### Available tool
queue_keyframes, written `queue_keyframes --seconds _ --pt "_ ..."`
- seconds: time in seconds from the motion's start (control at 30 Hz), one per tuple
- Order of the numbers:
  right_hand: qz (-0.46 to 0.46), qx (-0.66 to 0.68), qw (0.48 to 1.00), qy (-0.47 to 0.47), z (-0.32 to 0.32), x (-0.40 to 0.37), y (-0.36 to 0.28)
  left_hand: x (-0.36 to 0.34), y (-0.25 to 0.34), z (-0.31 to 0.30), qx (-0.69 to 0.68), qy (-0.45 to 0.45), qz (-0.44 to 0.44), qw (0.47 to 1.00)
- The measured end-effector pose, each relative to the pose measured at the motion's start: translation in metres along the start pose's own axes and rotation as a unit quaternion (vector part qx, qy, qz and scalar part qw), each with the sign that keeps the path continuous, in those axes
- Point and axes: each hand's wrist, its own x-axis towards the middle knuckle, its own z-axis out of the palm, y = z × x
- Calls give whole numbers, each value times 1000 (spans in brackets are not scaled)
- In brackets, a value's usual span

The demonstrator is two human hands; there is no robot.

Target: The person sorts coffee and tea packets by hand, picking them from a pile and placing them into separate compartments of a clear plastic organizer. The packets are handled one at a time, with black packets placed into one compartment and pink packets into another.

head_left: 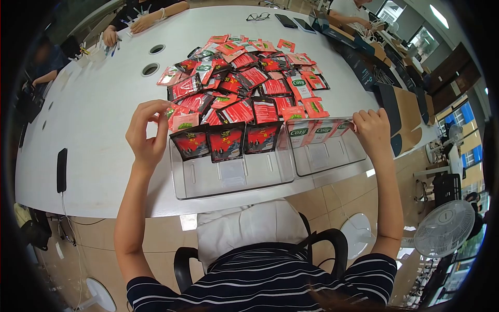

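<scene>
My left hand is at the near left edge of the sachet pile, thumb and index finger pinched together at a pink sachet. At the right end of the right clear tray, my right hand is closed, and its fingertips are hidden. Green-and-pink Cozy sachets stand in a row along that tray's far wall, the rightmost beside my right fingers. Three red-and-black 3in1 coffee sachets lean against the far side of the left clear tray.
A large mixed pile of sachets spreads beyond the trays. Glasses, phones and cardboard boxes are farther off. A black strip with a cable lies left. Other people's hands work across the table.
</scene>
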Motion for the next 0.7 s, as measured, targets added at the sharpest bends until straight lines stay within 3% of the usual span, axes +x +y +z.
queue_keyframes --seconds 0.27,0.7 --pt "49 57 997 -21 -1 -1 -3 0 1 2 3 4 -2 1000" --pt "81 31 996 -30 -2 -1 -4 1 3 2 9 -9 -1 1000"
